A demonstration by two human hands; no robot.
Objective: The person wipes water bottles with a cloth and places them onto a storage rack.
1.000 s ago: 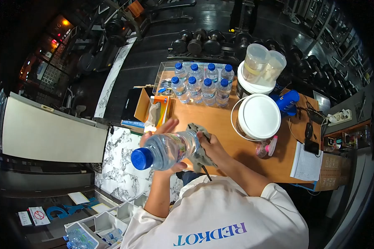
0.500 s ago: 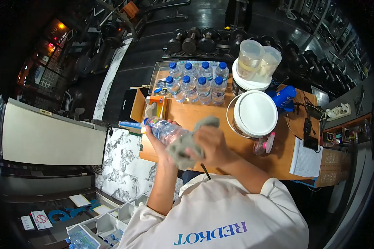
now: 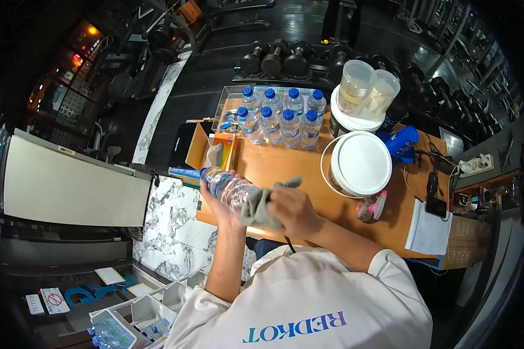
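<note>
A clear water bottle (image 3: 227, 187) with a blue cap lies tilted in my left hand (image 3: 223, 206), its cap end toward the upper left. My right hand (image 3: 294, 210) grips a grey-green cloth (image 3: 258, 208), which is pressed around the bottle's base end. Behind them on the wooden table (image 3: 273, 168), several capped water bottles (image 3: 279, 125) stand upright in two rows. An open box (image 3: 215, 156) with orange sides sits just beyond my left hand.
Right of the bottles are a white-lidded bucket (image 3: 364, 163), another bucket bearing plastic tubs (image 3: 357, 81), a blue shaker (image 3: 403, 141), a pink spray bottle (image 3: 371, 206) and a notebook (image 3: 429, 230). White bins (image 3: 151, 311) stand at lower left.
The bottle, earlier held cap toward the camera with the left fingers spread, has swung to point up-left in the left hand. The cloth has shifted onto its base end.
</note>
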